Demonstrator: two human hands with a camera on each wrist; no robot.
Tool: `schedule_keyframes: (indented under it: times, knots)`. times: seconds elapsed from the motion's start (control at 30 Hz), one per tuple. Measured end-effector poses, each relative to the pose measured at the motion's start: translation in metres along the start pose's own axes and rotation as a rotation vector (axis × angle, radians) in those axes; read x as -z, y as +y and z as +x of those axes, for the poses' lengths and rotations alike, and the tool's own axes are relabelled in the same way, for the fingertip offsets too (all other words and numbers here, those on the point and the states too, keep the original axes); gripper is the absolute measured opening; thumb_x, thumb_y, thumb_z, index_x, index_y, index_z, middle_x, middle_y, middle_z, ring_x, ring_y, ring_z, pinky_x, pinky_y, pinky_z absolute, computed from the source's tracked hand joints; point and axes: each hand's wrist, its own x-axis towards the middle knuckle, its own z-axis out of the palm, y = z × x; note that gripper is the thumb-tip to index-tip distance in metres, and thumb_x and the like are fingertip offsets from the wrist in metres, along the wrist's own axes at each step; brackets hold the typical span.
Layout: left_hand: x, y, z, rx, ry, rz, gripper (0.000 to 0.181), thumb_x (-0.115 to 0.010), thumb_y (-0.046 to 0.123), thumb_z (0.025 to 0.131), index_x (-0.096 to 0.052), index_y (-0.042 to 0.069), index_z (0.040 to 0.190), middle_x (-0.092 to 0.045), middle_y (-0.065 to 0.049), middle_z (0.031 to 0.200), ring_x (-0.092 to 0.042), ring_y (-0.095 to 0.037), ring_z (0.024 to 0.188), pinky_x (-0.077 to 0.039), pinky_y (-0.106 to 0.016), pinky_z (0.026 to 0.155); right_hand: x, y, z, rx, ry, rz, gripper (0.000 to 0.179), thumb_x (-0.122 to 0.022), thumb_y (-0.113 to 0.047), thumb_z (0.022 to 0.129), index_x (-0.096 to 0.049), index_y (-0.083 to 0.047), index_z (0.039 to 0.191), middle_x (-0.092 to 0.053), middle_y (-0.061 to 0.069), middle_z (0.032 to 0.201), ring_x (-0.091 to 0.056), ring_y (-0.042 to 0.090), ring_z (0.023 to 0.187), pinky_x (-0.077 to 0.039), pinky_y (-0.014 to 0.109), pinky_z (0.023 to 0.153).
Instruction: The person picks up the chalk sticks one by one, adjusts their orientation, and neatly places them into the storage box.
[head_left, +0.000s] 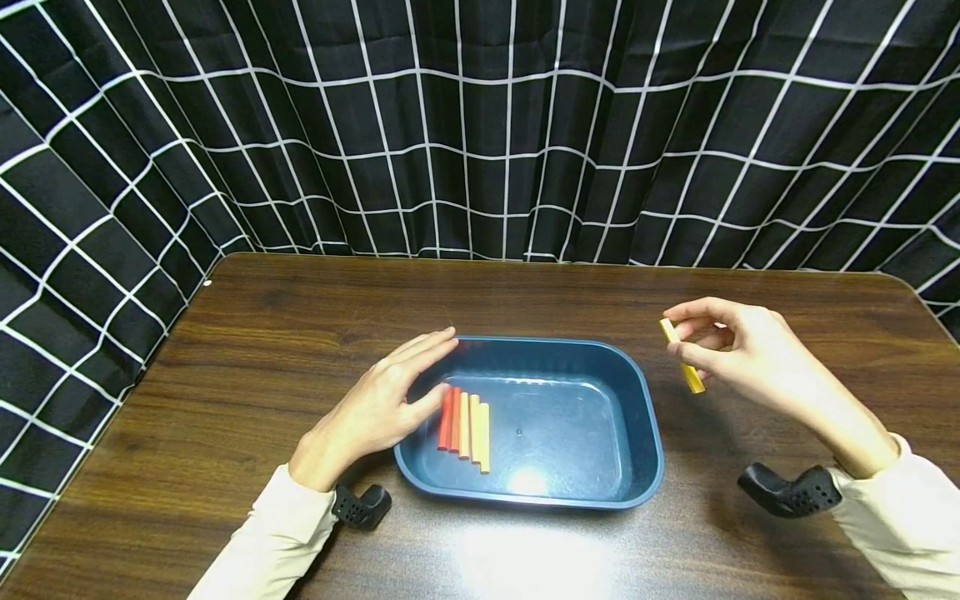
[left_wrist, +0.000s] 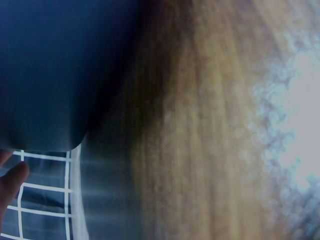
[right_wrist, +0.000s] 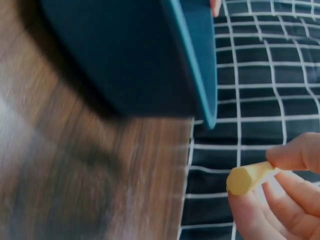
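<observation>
In the head view, my right hand [head_left: 731, 346] pinches a yellow stick [head_left: 692, 377] between thumb and fingers, in the air to the right of a blue plastic tub [head_left: 652, 442]. Seen from the right wrist, this stick [right_wrist: 241, 181] shows a flat, many-sided end. My left hand [head_left: 375, 404] lies over the tub's left rim with its fingers extended. Its thumb reaches inside, close to the top of a red stick [head_left: 446, 425]; whether they touch I cannot tell. Several sticks lie side by side on the tub's floor, from red through pale orange to a yellow one [head_left: 484, 442].
The tub stands on a dark brown wooden table [head_left: 315, 292]. A black curtain with white grid lines [head_left: 480, 125] hangs behind and beside the table. Black wrist mounts [head_left: 363, 507] sit at both cuffs.
</observation>
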Motion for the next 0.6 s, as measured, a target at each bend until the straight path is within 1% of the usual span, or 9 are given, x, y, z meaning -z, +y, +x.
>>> schedule_keyframes:
  times: [0.13,0.27,0.43,0.6]
  knots:
    - [0.001,0.001,0.0,0.009,-0.007,0.0,0.054,-0.066,0.017,0.093,-0.051,0.006,0.144,-0.046,-0.007,0.155,-0.041,-0.027,0.145,-0.033,-0.045,0.121,-0.003,-0.008,-0.001,-0.008,-0.032,0.041,0.033,-0.069,-0.005,0.088,-0.063,0.003,0.12,-0.073,0.017,0.095,-0.061,-0.005,0.065,-0.05,0.02,0.052]
    - [0.001,0.001,0.0,-0.002,-0.001,0.003,0.054,-0.066,0.017,0.093,-0.051,0.006,0.144,-0.046,-0.008,0.154,-0.041,-0.03,0.145,-0.033,-0.047,0.121,-0.005,-0.014,-0.003,-0.011,-0.079,0.095,0.035,-0.069,-0.005,0.089,-0.061,0.004,0.122,-0.072,0.017,0.096,-0.063,0.0,0.064,-0.053,0.022,0.053]
    - [0.0,0.001,0.0,-0.012,0.006,0.006,0.054,-0.066,0.017,0.093,-0.051,0.005,0.144,-0.047,-0.009,0.154,-0.042,-0.031,0.144,-0.033,-0.047,0.12,-0.008,-0.02,-0.004,-0.035,-0.138,0.142,0.039,-0.069,-0.008,0.091,-0.059,0.003,0.126,-0.071,0.016,0.1,-0.065,0.003,0.066,-0.057,0.024,0.057]
    - [0.001,0.001,0.0,-0.012,0.005,0.011,0.054,-0.066,0.017,0.093,-0.052,0.005,0.144,-0.047,-0.009,0.154,-0.042,-0.03,0.144,-0.034,-0.046,0.12,-0.014,-0.027,-0.005,-0.036,-0.189,0.223,0.037,-0.066,-0.007,0.093,-0.057,0.005,0.126,-0.069,0.015,0.097,-0.066,0.006,0.066,-0.058,0.026,0.059]
